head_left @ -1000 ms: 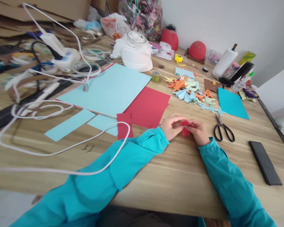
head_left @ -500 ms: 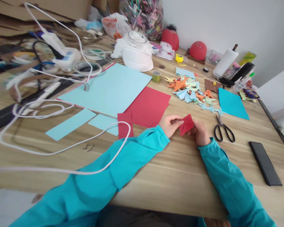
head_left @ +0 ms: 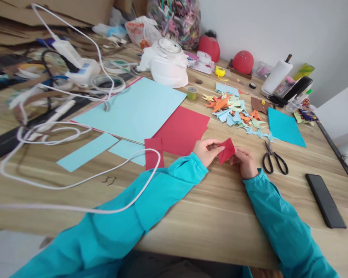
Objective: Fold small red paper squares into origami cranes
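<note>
A small folded piece of red paper [head_left: 226,151] is held between both my hands just above the wooden table [head_left: 214,216]. My left hand [head_left: 206,151] pinches its left side, fingers closed on it. From the right, my right hand [head_left: 244,162] grips the lower right edge of the same fold. Both arms wear turquoise sleeves. Behind my hands lie a red sheet [head_left: 182,129] and a smaller red strip [head_left: 153,153].
Black scissors [head_left: 273,160] lie right of my hands, a black phone [head_left: 325,200] further right. A pile of folded paper shapes [head_left: 234,113], a turquoise sheet [head_left: 284,127], light blue sheets [head_left: 133,110], a white cable [head_left: 75,185] and a white container [head_left: 167,63] surround the work spot.
The red paper went from lying low under my fingers to being raised and turned, showing a flat triangular face. My hands stayed in about the same place.
</note>
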Demonstrator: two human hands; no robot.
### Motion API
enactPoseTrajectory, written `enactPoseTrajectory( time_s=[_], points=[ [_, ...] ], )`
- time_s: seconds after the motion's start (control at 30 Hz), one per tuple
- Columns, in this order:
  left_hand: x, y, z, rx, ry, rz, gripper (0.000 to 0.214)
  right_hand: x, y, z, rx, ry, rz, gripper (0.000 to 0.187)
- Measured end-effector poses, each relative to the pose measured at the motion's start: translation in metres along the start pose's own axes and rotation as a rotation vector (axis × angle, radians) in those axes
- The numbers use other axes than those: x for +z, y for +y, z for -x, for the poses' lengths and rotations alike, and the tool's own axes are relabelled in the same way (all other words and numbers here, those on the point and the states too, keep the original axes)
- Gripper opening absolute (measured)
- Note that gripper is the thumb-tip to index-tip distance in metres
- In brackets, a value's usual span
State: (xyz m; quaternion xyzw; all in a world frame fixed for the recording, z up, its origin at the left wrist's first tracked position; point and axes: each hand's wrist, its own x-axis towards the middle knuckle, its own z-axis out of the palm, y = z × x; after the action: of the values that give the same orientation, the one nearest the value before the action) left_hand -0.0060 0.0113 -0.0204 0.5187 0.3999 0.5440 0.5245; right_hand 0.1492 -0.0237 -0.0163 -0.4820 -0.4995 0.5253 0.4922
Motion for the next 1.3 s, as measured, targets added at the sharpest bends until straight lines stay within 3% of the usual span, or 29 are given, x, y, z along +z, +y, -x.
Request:
enactPoseTrajectory(
  time_s=[0.83, 1.3],
  points=[
    [0.002, 0.010, 0.003, -0.054, -0.043, -0.032, 0.015, 0.009, -0.006, 0.001, -0.071, 0.010, 0.094, 0.020],
    [0.003, 0.009, 0.004, -0.177, -0.133, 0.170, 0.021, 0.007, -0.004, 0.002, -0.081, -0.002, 0.090, 0.016]
  ],
)
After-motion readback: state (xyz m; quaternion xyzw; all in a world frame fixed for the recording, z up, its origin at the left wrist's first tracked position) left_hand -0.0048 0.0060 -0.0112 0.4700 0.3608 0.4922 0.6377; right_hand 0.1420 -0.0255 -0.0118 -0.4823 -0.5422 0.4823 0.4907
